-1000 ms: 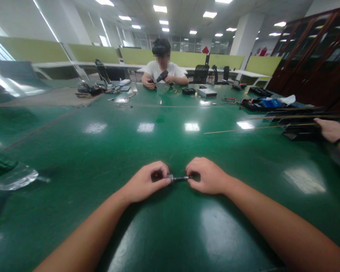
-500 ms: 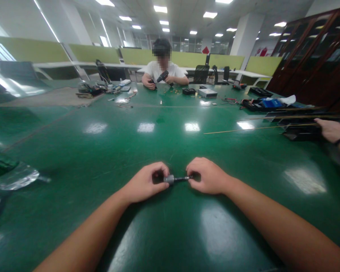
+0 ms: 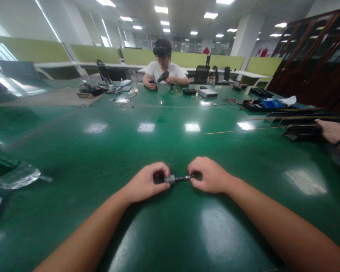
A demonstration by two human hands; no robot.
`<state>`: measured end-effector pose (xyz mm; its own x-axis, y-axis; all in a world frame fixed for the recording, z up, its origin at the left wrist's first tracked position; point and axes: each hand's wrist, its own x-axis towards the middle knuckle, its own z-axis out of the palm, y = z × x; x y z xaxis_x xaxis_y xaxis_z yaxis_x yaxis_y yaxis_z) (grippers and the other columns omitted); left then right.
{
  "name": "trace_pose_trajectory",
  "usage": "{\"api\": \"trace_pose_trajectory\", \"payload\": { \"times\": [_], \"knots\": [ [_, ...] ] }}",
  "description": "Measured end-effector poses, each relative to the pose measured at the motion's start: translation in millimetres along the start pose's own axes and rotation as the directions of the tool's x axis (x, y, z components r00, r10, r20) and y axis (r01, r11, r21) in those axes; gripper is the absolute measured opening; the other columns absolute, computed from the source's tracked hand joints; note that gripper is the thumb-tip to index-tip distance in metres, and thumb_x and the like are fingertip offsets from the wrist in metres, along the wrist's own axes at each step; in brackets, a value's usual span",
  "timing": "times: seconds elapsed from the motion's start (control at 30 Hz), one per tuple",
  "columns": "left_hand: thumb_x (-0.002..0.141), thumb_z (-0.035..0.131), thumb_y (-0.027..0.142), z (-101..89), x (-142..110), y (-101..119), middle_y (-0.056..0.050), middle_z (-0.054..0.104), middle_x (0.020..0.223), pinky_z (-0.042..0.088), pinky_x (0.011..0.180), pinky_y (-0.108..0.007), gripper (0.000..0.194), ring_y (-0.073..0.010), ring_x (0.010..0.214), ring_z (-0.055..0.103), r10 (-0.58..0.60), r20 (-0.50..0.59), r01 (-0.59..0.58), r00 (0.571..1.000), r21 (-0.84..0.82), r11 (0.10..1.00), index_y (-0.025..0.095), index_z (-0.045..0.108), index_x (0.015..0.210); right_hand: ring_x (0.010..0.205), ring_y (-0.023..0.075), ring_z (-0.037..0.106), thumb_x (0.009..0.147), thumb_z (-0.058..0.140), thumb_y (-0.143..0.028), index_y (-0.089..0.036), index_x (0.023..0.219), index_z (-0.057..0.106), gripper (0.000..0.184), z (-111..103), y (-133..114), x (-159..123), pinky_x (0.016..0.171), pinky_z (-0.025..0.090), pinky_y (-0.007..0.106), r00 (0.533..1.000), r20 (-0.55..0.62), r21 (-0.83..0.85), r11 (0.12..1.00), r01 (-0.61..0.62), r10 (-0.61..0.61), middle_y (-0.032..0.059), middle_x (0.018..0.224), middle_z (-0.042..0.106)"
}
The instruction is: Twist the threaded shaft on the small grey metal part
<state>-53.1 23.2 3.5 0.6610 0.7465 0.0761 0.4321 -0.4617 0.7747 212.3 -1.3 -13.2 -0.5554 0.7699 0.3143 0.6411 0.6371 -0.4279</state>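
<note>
Low over the green tabletop [image 3: 164, 234], a short tool with a grey cylindrical body and a thin dark metal shaft [image 3: 183, 178] lies level between my hands. My left hand [image 3: 144, 182] pinches the grey cylinder between thumb and fingers; its far end is hidden in the curled palm. At the other end, my right hand [image 3: 208, 175] has its thumb and fingertips closed around the shaft's tip. That tip is mostly covered, so its shape is unclear. The shaft slants slightly up toward the right.
Across the table a person [image 3: 166, 71] holds a dark power tool [image 3: 163, 76]. At right, another person's hand [image 3: 334, 130] rests by dark channel pieces [image 3: 297, 132] and thin rods. A plastic bottle [image 3: 14, 173] lies at left. Cables [image 3: 126, 102] and a tool tray [image 3: 266, 104] sit farther back.
Both hands and the tool appear a few pixels farther right, along with much of the scene. My grips look the same.
</note>
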Motion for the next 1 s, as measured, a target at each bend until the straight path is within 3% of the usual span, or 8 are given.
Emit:
{"api": "trace_pose_trajectory", "payload": {
  "times": [0.63, 1.0],
  "knots": [
    [0.075, 0.072, 0.021, -0.2, -1, -4, -0.003, 0.063, 0.092, 0.048, 0.08, -0.03, 0.017, -0.0189, 0.086, 0.059, 0.014, 0.011, -0.014, 1.0, 0.012, 1.0, 0.017, 0.058, 0.084, 0.09, 0.0202, 0.063, 0.075, 0.067, -0.016, -0.02, 0.084, 0.066, 0.009, -4, 0, 0, 0.087, 0.046, 0.034, 1.0, 0.006, -0.02, 1.0, 0.0, 0.0, 0.0039, 0.091, 0.071],
    [0.075, 0.073, 0.022, 0.4, -1, 1, -0.003, 0.063, 0.09, 0.048, 0.078, -0.03, 0.017, -0.0189, 0.084, 0.059, 0.001, 0.006, -0.001, 1.0, -0.001, 1.0, 0.017, 0.058, 0.083, 0.085, 0.0197, 0.061, 0.072, 0.068, -0.015, -0.019, 0.078, 0.065, 0.009, -10, 14, -1, 0.083, 0.047, 0.034, 0.998, -0.029, -0.045, 0.997, -0.056, 0.055, 0.0037, 0.086, 0.07]
  ]
}}
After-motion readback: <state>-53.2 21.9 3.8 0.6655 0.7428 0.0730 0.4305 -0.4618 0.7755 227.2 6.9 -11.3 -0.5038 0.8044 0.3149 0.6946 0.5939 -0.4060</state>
